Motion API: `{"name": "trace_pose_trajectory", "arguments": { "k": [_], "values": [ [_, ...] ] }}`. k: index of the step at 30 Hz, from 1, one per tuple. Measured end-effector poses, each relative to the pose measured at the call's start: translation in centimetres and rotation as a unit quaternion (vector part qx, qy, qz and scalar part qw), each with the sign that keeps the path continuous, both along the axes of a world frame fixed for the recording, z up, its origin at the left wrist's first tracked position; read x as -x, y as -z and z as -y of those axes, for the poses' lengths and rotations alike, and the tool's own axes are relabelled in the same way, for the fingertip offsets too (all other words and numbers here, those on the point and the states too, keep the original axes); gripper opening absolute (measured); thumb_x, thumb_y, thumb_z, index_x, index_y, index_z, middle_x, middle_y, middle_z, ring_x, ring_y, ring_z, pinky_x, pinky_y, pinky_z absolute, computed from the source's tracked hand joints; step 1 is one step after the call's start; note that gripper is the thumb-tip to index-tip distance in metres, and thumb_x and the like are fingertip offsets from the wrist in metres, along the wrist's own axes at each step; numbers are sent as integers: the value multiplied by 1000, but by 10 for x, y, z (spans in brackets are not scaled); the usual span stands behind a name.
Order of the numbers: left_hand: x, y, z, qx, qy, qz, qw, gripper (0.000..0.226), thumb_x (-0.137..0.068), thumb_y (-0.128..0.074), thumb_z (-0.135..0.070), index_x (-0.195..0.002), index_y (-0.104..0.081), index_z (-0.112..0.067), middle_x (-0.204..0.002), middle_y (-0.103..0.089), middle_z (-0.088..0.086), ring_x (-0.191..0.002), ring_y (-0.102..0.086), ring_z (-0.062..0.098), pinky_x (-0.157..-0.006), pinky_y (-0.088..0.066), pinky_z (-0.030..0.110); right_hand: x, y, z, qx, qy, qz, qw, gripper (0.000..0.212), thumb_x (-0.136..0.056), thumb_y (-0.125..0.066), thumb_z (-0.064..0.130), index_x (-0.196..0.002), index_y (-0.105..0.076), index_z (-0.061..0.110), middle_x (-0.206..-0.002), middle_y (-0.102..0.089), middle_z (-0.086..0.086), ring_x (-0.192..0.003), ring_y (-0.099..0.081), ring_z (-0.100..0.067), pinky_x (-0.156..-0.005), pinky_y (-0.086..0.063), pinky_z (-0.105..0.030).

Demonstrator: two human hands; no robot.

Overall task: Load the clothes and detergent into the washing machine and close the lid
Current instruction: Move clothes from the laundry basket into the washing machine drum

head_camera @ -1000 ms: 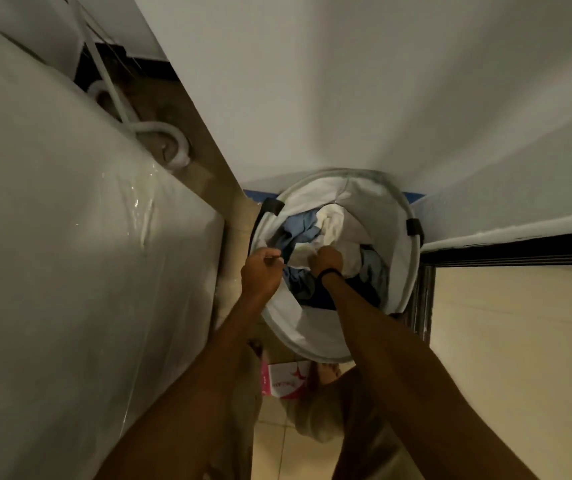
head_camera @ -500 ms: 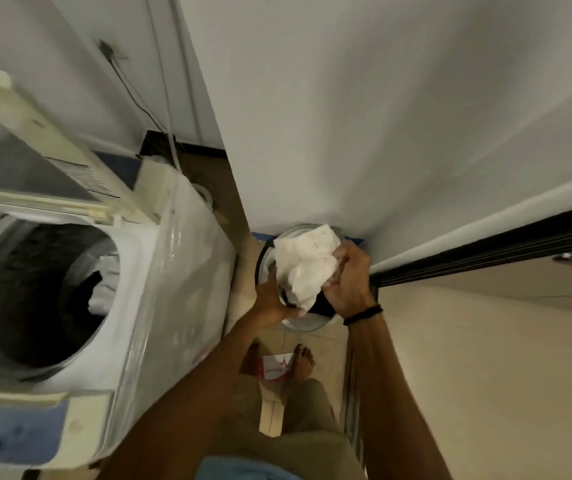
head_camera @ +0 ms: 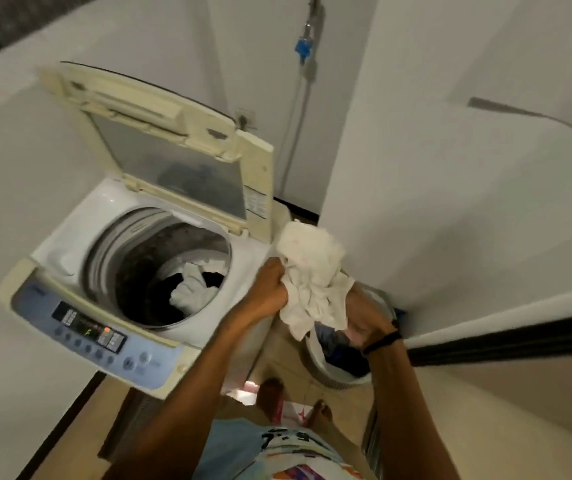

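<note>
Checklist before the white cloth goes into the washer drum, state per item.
1. Cream washing machine lid raised: ok.
2. Crumpled white cloth gripped by left hand and right hand: ok.
3. Cloth above the steel drum: not ok, it hangs beside the machine, over the round grey laundry basket.
4. Room in drum: ok, white garment and dark clothes lie low.
5. Cloth's hanging end free of basket: cannot tell.
6. Detergent added: cannot tell.

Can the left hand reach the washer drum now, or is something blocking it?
Probably yes: the lid stands open, and nothing lies between the left hand, gripping the white cloth, and the drum.
</note>
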State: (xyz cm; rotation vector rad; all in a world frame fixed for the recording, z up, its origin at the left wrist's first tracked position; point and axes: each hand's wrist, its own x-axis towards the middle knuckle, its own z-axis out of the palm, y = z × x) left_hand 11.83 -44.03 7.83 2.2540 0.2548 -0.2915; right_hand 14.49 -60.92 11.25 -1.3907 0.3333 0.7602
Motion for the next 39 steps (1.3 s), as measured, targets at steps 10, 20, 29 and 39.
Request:
{"name": "trace_pose_trajectory", "arguments": {
  "k": [10,20,29,39],
  "values": [
    [75,-34,-171,372,-387,132,833,34,-95,-51,3,-118,-66,-16,-112,-73,4,-101,-70,20,-83,-58,35,-17,8,-206,-49,-186,220,956,45,-87,-68,9,-127,-56,24,-120,-66,7,-111,-63,-10,-95,-52,-30],
    [95,23,-191,179,-431,-99,879,36,-96,-54,-13,-130,-54,2,-113,-67,27,-100,-67,32,-75,-52,32,-11,84,-230,332,-322,279,841,28,-91,-54,16,-112,-67,3,-113,-69,-16,-108,-63,-34,-91,-48,-36],
    [36,64,-92,177,-240,-118,947,23,-78,-57,-40,-88,-73,-26,-87,-72,0,-83,-68,22,-78,-53,35,-29,144,-117,404,-197,208,869,30,-86,-49,14,-57,-54,7,-63,-63,-11,-53,-53,-20,-48,-41,-28],
    [-27,162,61,127,-58,-247,959,23,-91,-60,-26,-91,-73,-7,-87,-72,16,-83,-69,27,-80,-55,39,8,264,58,425,-130,-97,890,7,-88,-55,24,-82,-59,24,-84,-61,0,-80,-57,-19,-73,-48,-25]
  ]
}}
